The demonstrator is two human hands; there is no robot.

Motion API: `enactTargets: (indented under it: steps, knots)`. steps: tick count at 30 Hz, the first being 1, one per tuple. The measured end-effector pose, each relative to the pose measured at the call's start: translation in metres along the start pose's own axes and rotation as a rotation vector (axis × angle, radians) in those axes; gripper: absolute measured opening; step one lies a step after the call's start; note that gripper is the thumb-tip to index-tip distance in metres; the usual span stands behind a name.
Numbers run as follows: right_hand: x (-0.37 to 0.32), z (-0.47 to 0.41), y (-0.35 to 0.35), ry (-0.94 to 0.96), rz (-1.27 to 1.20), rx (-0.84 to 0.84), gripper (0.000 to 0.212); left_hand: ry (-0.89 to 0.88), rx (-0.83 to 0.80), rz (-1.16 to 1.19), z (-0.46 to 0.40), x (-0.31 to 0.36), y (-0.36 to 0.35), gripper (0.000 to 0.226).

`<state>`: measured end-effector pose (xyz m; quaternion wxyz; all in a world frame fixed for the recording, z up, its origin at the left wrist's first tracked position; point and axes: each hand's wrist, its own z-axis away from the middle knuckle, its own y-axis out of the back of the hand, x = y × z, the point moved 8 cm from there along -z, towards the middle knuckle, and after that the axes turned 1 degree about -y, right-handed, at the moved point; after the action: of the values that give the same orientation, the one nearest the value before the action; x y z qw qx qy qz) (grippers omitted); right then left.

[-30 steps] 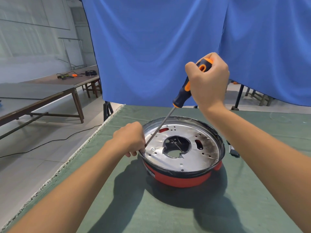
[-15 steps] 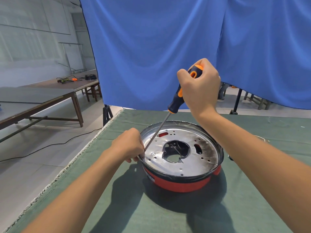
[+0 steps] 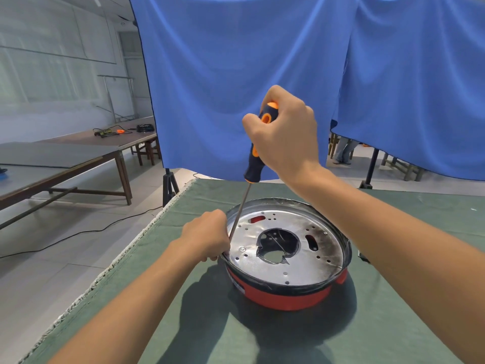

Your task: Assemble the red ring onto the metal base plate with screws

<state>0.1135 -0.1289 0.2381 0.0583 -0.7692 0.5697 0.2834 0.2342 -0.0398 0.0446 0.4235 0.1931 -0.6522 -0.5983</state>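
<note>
A green-clothed table (image 3: 393, 324) carries the red ring (image 3: 286, 298) under the metal base plate (image 3: 315, 258).

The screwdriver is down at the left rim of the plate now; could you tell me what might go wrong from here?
1. The screwdriver tip sits right beside the left hand, whose fingers hide it; a slip could jab them.
2. The shaft leans, so the bit may cam out.
3. The metal base plate rests loosely on the red ring; pressure could shift it.
</note>
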Motion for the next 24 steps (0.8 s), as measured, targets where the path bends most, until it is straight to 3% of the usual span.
enactTargets:
  steps: [4, 10, 12, 15, 19, 22, 24]
  knots:
    - [-0.004, -0.003, -0.006, -0.022, 0.067, -0.05, 0.021, -0.005, 0.006, 0.004, 0.0, -0.001, 0.0, 0.006]
    - [-0.028, -0.014, -0.028, 0.033, 0.362, -0.181, 0.014, -0.02, 0.01, 0.104, 0.001, -0.005, -0.003, 0.011]
    - [-0.041, -0.015, -0.039, 0.087, 0.464, -0.251, 0.027, -0.018, 0.021, 0.131, 0.003, -0.005, -0.003, 0.012]
    - [-0.056, -0.015, -0.056, 0.115, 0.535, -0.415, 0.041, -0.018, 0.064, 0.17, 0.004, -0.006, -0.001, 0.011]
    - [-0.07, -0.007, -0.073, 0.13, 0.388, -0.703, 0.015, -0.017, 0.044, 0.277, 0.004, -0.008, -0.002, 0.015]
    - [-0.078, -0.005, -0.074, 0.22, 0.367, -0.688, 0.007, -0.001, -0.022, 0.299, 0.006, -0.008, -0.004, 0.014]
    - [-0.078, -0.009, -0.072, 0.264, 0.43, -0.607, 0.013, 0.011, -0.094, 0.316, 0.007, -0.01, -0.006, 0.014]
